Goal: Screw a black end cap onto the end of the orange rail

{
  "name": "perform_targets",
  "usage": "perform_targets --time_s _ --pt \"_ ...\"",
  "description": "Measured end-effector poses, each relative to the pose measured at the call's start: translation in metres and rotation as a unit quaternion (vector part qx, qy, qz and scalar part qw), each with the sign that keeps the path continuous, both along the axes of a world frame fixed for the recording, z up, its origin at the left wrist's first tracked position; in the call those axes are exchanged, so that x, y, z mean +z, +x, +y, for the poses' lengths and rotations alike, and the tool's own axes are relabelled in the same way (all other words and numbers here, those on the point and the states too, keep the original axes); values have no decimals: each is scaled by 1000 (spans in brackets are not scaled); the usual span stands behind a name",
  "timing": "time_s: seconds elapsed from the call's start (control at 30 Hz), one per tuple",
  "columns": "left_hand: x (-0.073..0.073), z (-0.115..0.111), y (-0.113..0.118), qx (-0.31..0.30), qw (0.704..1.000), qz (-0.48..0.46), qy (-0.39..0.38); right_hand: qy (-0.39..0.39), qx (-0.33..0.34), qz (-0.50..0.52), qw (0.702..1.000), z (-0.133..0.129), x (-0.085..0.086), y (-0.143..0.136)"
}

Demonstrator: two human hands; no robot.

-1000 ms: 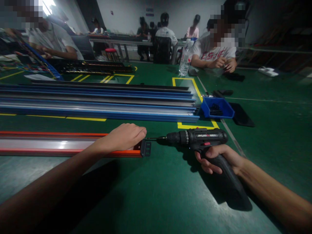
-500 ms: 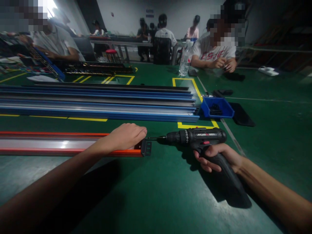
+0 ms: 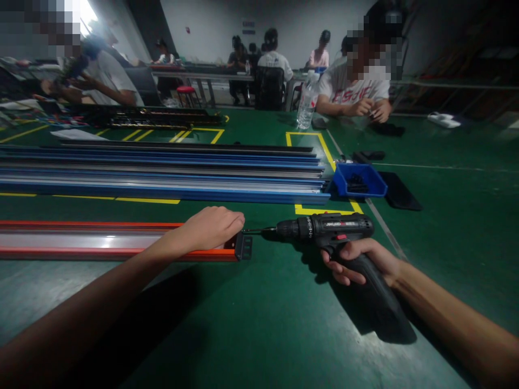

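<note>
My right hand point(image 3: 357, 262) is wrapped round the handle of a black cordless drill point(image 3: 324, 227), which points left. Its long bit point(image 3: 259, 230) reaches the black end cap point(image 3: 244, 247) on an orange-edged metal profile point(image 3: 101, 240). Over the right end of that profile lies my left hand point(image 3: 213, 227), its fingers curled down round the far side and closed on it. The fingertips of this hand are hidden, as is the exact spot where the bit meets the cap.
Several blue and black profiles point(image 3: 182, 173) lie parallel behind. At their right end stands a blue bin point(image 3: 365, 186) with dark parts, beside a black flat object point(image 3: 399, 192). A water bottle point(image 3: 307, 102) stands farther back. Co-workers sit across the table.
Both my hands and the drill stay almost where they were. At the far left, the blue piece that a co-worker held slanted over the table has been lifted away.
</note>
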State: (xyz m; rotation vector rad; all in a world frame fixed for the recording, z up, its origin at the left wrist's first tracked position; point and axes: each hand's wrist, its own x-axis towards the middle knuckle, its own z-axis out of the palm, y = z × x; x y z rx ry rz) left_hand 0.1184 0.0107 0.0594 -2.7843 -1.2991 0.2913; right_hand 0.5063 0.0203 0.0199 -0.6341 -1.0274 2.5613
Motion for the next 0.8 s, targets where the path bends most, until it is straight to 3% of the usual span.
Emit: perform_targets --time_s 0.23,0.8 --pt "1 0 2 18 1000 -3 -16 5 6 5 1000 0 0 1" --pt "-2 -1 -2 -15 1000 7 15 -7 6 27 1000 0 0 0"
